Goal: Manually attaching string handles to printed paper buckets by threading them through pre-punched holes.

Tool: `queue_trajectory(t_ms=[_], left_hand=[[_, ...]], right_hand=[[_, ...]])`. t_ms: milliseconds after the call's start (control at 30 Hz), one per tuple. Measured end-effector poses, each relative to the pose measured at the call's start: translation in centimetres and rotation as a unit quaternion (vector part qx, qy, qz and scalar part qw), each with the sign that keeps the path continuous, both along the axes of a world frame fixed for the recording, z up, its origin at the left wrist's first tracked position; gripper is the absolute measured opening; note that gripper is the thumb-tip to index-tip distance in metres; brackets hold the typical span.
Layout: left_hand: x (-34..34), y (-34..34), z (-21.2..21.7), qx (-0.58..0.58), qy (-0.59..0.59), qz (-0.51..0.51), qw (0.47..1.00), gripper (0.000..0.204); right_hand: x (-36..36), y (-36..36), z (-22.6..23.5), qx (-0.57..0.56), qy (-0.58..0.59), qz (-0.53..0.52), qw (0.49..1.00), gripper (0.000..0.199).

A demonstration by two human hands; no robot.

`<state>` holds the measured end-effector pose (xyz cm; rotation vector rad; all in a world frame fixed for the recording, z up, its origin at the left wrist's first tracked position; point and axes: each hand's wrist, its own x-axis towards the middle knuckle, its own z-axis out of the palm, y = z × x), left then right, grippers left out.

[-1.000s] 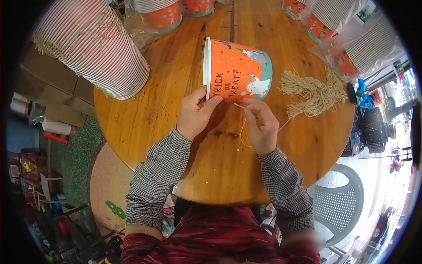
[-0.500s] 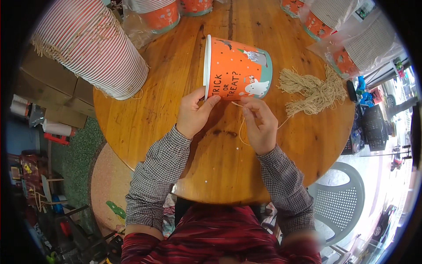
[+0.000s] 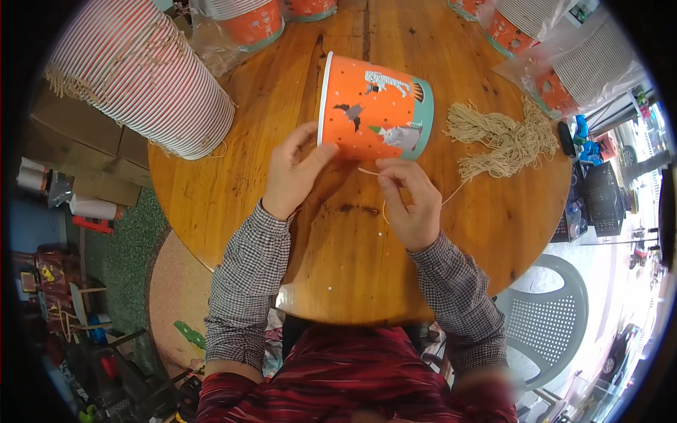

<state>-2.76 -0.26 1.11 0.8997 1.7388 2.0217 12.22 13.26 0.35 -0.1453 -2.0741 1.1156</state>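
An orange paper bucket (image 3: 374, 109) with a white rim and teal base lies on its side on the wooden table, its mouth facing left. My left hand (image 3: 295, 169) grips it at the rim, thumb on the outer wall and fingers toward the mouth. Just below the bucket's lower side, my right hand (image 3: 410, 201) pinches a thin beige cord (image 3: 369, 172) between thumb and fingers, a short end sticking out to the left. The cord runs back behind that hand toward a bundle of beige cords (image 3: 497, 141) on the right.
A tall stack of nested buckets (image 3: 151, 81) leans at the left, with cords draped over it. Plastic-wrapped bucket stacks (image 3: 589, 63) stand at the far right, and more (image 3: 250, 25) at the back. A grey plastic chair (image 3: 546, 317) is by the table's right edge.
The bucket has turned about its length, so the lettering and ghost have gone from view and a bat and a striped figure show. My left hand has shifted slightly left.
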Motion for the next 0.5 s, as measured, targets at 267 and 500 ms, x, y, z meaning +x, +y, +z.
queue_trajectory(t_ms=[267,500], left_hand=[[0.4,0.3,-0.9,-0.076,0.022,-0.004,0.997,0.022],[2.0,0.4,-0.3,0.010,-0.033,-0.069,0.997,0.026]], right_hand=[[0.1,-0.6,0.9,0.037,0.020,-0.006,0.999,0.011],[0.1,-0.4,1.1,0.182,0.005,0.032,0.983,0.013]])
